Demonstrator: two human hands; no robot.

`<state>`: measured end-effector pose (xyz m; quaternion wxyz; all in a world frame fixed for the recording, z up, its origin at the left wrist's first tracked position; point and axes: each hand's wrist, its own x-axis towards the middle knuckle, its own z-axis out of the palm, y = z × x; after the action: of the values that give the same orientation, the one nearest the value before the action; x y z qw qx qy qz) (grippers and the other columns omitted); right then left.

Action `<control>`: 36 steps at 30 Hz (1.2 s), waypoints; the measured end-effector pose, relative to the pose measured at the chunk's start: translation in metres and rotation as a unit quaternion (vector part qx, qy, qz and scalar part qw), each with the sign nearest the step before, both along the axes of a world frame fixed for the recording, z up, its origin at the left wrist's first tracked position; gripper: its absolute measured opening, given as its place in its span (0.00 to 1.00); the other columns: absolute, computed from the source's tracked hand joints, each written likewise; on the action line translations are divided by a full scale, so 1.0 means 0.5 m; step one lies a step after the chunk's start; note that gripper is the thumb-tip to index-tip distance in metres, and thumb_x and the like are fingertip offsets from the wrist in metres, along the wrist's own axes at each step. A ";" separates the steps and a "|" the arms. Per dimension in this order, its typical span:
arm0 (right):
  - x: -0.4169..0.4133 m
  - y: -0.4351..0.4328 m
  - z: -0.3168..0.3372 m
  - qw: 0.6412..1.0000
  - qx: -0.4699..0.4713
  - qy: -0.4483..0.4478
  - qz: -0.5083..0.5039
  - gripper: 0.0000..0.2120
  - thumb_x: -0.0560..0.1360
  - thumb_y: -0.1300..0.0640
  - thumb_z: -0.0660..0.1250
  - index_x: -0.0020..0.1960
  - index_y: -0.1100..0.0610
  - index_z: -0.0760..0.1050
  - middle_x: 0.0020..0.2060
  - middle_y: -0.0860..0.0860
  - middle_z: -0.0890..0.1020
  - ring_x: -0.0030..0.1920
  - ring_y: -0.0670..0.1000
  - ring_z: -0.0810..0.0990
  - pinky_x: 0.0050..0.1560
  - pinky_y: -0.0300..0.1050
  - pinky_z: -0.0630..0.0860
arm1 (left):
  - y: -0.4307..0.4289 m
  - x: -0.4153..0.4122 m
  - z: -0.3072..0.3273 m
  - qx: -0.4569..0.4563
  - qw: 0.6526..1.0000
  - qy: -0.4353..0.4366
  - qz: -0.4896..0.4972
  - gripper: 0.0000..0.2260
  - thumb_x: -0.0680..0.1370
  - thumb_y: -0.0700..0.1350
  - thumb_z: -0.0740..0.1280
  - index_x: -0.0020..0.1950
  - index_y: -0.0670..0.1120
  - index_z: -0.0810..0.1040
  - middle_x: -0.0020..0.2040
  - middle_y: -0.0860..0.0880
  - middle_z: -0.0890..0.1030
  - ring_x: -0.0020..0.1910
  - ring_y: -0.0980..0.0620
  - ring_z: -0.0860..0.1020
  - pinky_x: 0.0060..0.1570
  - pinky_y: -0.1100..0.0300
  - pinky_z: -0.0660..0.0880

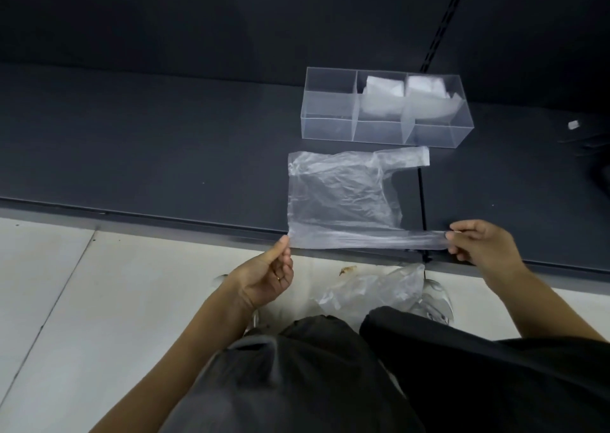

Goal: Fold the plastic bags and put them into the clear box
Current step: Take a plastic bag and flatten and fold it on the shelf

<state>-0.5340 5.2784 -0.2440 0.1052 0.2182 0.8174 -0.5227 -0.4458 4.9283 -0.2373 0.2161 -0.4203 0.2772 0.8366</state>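
Left hand (267, 280) and right hand (478, 241) pinching one plastic bag (340, 198), one clear box (330, 128)

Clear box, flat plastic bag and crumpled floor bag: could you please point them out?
clear box (328, 115): head view, empty left compartment's front wall.
flat plastic bag (340, 194): head view, body's middle.
crumpled floor bag (369, 290): head view, its middle.

A dark grey shelf (148, 155) spans the view, with a matching dark back panel (198, 19) behind it. A slotted rail (445, 16) runs up the panel on the right, above a seam (422, 198) in the shelf. Below lies a pale tiled floor (66, 300), with grey grout lines and a small brown scrap (347, 270). The light is dim and even.
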 end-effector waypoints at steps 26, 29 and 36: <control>0.054 -0.105 0.022 0.793 0.354 0.335 0.367 0.03 0.71 0.63 0.74 0.44 0.57 0.83 0.39 0.50 0.85 0.38 0.53 0.83 0.42 0.45 0.76 | -0.039 -0.016 0.017 -0.708 0.491 0.431 -0.269 0.12 0.79 0.51 0.64 0.47 0.48 0.85 0.49 0.56 0.83 0.53 0.58 0.79 0.59 0.69 0.69; 0.007 -0.056 0.074 0.880 0.246 0.173 0.367 0.04 0.75 0.58 0.70 0.44 0.51 0.82 0.37 0.43 0.83 0.39 0.45 0.81 0.42 0.39 0.75 | -0.069 -0.054 0.067 -0.592 0.668 0.343 -0.292 0.03 0.73 0.49 0.70 0.42 0.53 0.84 0.44 0.57 0.84 0.46 0.64 0.80 0.48 0.75 0.72; -0.159 -0.045 0.112 0.955 -0.009 0.034 0.293 0.10 0.75 0.55 0.69 0.36 0.57 0.78 0.26 0.48 0.76 0.28 0.43 0.71 0.32 0.31 0.70 | -0.083 -0.195 0.075 -0.465 0.813 0.278 -0.215 0.06 0.76 0.47 0.69 0.45 0.46 0.84 0.43 0.47 0.85 0.42 0.53 0.83 0.46 0.64 0.78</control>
<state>-0.6136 5.2560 -0.1879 0.2278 -0.0501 0.8437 -0.4836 -0.5434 4.8869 -0.1998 0.0834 -0.1500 0.7648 0.6210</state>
